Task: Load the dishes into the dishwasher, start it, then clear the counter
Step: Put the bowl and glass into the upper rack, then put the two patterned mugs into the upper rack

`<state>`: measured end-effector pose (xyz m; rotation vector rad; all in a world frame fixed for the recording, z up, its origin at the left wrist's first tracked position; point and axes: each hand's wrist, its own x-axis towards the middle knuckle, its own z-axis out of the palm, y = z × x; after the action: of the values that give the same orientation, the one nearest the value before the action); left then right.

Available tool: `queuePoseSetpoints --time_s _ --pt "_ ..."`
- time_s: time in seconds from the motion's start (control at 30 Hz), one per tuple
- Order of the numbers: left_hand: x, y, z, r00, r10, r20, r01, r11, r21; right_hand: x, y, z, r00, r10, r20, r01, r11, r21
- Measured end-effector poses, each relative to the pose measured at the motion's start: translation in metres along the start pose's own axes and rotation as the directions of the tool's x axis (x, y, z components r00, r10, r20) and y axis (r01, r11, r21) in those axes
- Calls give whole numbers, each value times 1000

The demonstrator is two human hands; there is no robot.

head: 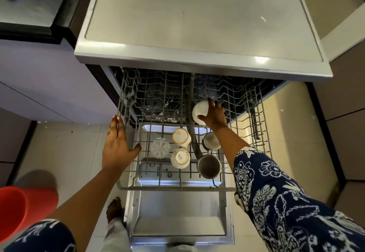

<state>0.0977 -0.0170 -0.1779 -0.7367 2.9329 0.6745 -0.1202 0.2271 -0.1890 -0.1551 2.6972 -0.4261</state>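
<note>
Steel flat-topped dishwasher (197,24), door down. Grey wire upper rack (126,101) is pulled out. Left hand (116,147) lies on its left rim, fingers straight. Right hand (214,115) grasps a white ribbed cup (200,111). Between the hands: steel tumblers (209,165), white ceramic mugs (180,158), clear fluted glass (160,147).

Upturned cups (180,157) on wire rack (167,188)

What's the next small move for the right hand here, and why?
Probably lower the white cup onto the rack and let go. The right hand grips it just above the wires, over a free spot behind the two steel cups. The left hand rests flat on the rack's left edge, which looks like steadying it.
</note>
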Motion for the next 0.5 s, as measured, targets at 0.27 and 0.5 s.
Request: queuePoseSetpoints --time_s 0.27,0.5 --pt "-1 17 -43 989 -27 146 74 942 -327 -105 -36 -13 981 -93 -170 101 994 43" --pt "18 -28 -162 973 110 -202 -173 930 -324 -160 -167 -48 842 -329 -428 441 876 194"
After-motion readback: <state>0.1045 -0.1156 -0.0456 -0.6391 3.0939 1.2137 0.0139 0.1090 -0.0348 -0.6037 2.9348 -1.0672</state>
